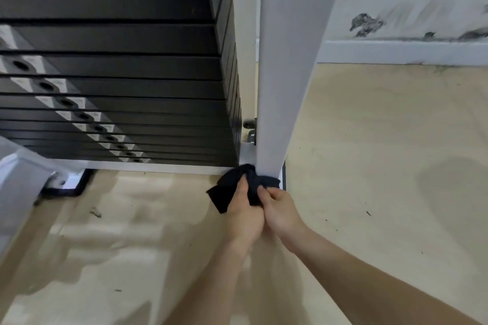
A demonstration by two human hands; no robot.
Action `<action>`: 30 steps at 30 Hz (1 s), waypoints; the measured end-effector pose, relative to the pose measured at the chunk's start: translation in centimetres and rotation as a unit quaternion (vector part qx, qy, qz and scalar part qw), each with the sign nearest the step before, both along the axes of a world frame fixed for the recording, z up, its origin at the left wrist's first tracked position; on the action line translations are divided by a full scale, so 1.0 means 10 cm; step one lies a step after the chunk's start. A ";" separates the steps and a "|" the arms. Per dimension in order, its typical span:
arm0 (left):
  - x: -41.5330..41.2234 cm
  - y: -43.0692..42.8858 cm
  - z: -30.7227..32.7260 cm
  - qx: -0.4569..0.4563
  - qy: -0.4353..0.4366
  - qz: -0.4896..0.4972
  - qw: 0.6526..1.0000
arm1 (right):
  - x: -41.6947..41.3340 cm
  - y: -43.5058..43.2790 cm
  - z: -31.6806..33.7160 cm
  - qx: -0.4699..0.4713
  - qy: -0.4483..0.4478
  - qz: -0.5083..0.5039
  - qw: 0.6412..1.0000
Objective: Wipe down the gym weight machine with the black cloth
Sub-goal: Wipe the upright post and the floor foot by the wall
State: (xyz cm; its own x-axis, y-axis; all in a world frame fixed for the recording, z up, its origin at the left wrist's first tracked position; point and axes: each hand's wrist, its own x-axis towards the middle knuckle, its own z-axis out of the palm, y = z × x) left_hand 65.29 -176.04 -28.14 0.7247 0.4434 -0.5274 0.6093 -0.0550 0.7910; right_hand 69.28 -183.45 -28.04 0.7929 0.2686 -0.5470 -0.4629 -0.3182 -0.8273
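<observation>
The weight machine fills the upper left: a tall stack of black weight plates with pin holes, and a white upright post standing on a white base rail. The black cloth is bunched against the foot of the post, near the floor. My left hand grips the cloth from below. My right hand pinches the cloth's right part beside the post's base. Both hands touch each other at the wrists.
A beige floor with scattered dark specks spreads around the machine. A white bolted foot on a black pad sits at the left. A white skirting board runs under a wall with peeling, stained paint at the upper right.
</observation>
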 end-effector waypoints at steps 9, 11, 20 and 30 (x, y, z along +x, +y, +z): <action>0.03 -0.01 0.14 -0.060 -0.007 -0.017 0.998 | 0.15 -0.19 0.16 0.076 0.134 -0.163 0.974; -0.02 -0.05 0.21 -0.087 -0.035 0.012 0.995 | 0.20 -0.19 0.27 0.127 0.188 -0.202 0.953; -0.05 -0.30 0.64 0.074 -0.242 -0.043 0.966 | 0.25 -0.27 0.81 0.263 0.008 -0.186 0.947; 0.20 -0.10 0.54 0.053 -0.063 -0.013 0.997 | 0.25 -0.13 0.54 0.139 0.038 -0.216 0.966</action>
State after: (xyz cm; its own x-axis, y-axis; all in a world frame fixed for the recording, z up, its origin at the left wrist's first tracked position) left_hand 67.32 -177.05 -22.71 0.7940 0.4727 -0.3822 0.5026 -0.1568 0.8502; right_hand 71.83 -184.75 -22.66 0.8241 0.0663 -0.5626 -0.5657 0.1475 -0.8113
